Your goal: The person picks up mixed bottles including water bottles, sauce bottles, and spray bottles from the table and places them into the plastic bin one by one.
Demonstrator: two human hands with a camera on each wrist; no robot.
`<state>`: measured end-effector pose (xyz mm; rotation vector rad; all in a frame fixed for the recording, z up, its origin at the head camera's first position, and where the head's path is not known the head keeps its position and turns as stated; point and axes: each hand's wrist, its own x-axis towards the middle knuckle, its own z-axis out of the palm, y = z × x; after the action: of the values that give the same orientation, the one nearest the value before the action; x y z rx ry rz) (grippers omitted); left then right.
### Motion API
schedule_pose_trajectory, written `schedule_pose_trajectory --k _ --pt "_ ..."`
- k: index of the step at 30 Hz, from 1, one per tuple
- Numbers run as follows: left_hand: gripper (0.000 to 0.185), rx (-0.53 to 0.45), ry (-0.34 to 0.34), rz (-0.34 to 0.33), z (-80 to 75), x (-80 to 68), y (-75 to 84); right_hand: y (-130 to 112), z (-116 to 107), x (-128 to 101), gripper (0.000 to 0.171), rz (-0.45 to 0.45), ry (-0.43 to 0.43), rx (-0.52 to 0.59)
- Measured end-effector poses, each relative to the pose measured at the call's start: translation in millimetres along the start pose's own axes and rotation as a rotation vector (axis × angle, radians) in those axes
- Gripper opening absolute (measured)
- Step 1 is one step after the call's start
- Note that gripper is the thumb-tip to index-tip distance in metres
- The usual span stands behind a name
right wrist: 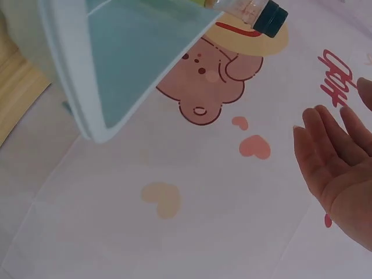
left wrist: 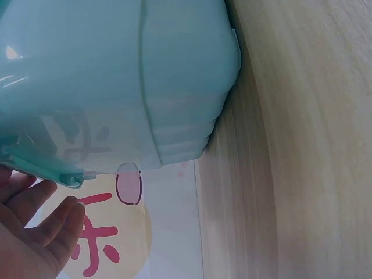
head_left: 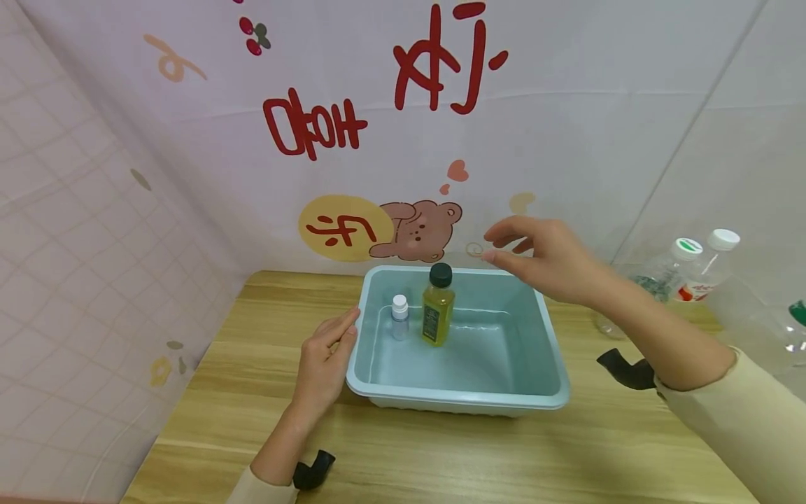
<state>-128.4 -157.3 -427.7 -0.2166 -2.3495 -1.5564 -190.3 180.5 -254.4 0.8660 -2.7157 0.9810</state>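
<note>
Two bottles standing in a pale blue rectangular plastic tub (head_left: 554, 350) on the wooden bench (head_left: 252, 364).
The right hand (head_left: 541, 255) hovers above and just beside the yellow-liquid bottle with a black cap (head_left: 437, 306), its grip spread and holding nothing; no bottle is yet grasped. The left hand (head_left: 324, 364) rests straight-fingered against the tub's near-left wall. A small clear bottle with a white cap (head_left: 399, 317) stands just beside the yellow one.

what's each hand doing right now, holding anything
Left hand: open, straight fingers rest against the left side of the teal tub, holding nothing.
Right hand: open, relaxed fingers above the tub near the yellow bottle, holding nothing.
</note>
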Motion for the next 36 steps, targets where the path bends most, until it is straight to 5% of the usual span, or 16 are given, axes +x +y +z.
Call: schedule_pose_trajectory --k 14,36 --pt "0.034 -0.007 0.000 -0.009 1.1 1.8 0.7 21.8 -21.0 -35.8 0.034 0.062 0.226 -0.007" --pt "0.035 -0.004 -0.008 -0.011 -0.7 0.8 1.3 70.6 -43.8 -89.8 0.061 0.201 0.376 -0.083"
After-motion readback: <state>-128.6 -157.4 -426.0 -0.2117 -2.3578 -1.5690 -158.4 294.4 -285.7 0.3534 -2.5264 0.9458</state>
